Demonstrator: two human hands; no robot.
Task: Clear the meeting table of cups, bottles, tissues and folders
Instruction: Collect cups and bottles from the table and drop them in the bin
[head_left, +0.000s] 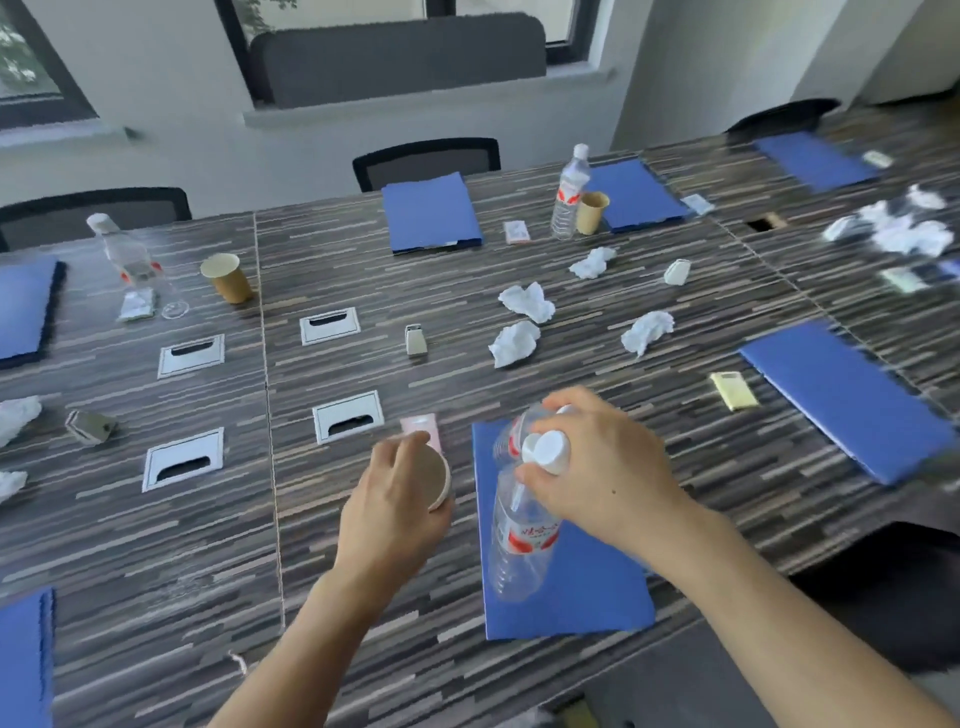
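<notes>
My left hand (395, 514) grips a brown paper cup (435, 480) near the table's front edge. My right hand (597, 467) holds two clear water bottles (522, 540) by their white-capped necks, above a blue folder (571, 597). More blue folders lie at the back middle (431, 213), back right (636, 195) and right (841, 395). Two more paper cups stand at the left (227, 277) and back right (591, 212), each near a bottle (127, 260) (570, 192). Crumpled tissues (527, 301) are scattered over the striped table (156, 545).
White cable ports (182, 460) sit in the table's left middle. Small metal clips (414, 340) and packets (734, 391) lie about. Black chairs (426, 161) stand along the far side under a window. A tissue heap (904, 228) lies at the far right.
</notes>
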